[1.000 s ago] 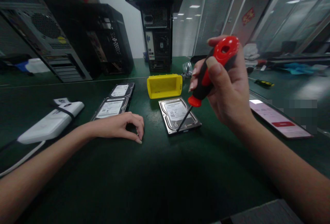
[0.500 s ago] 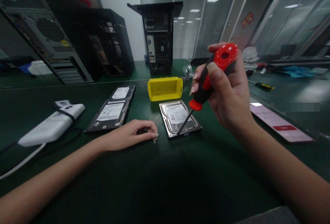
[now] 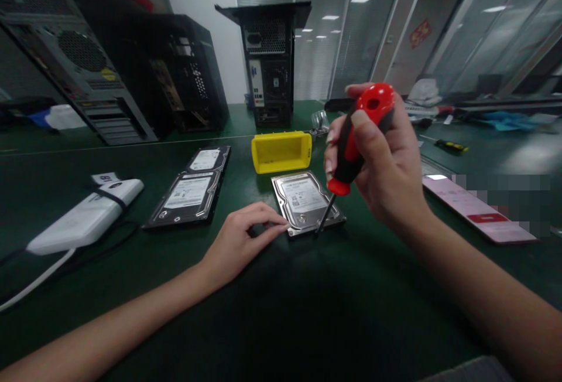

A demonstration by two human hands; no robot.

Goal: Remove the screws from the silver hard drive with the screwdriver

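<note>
In the head view, the right hand (image 3: 390, 165) grips a red-and-black, bulbous-handled screwdriver (image 3: 351, 139), its thin metal shaft slanting down to the near edge of a flat, rectangular, silver-and-black hard drive (image 3: 302, 200). That drive lies flat, just nearer than a yellow plastic bin (image 3: 281, 164). The left hand (image 3: 246, 241), thumb and fingertips together, is at its near left corner; whether it pinches anything, I cannot tell. The drive looks rigid, fairly dense and smooth, perhaps shock-sensitive; its long side edges seem the best hold.
</note>
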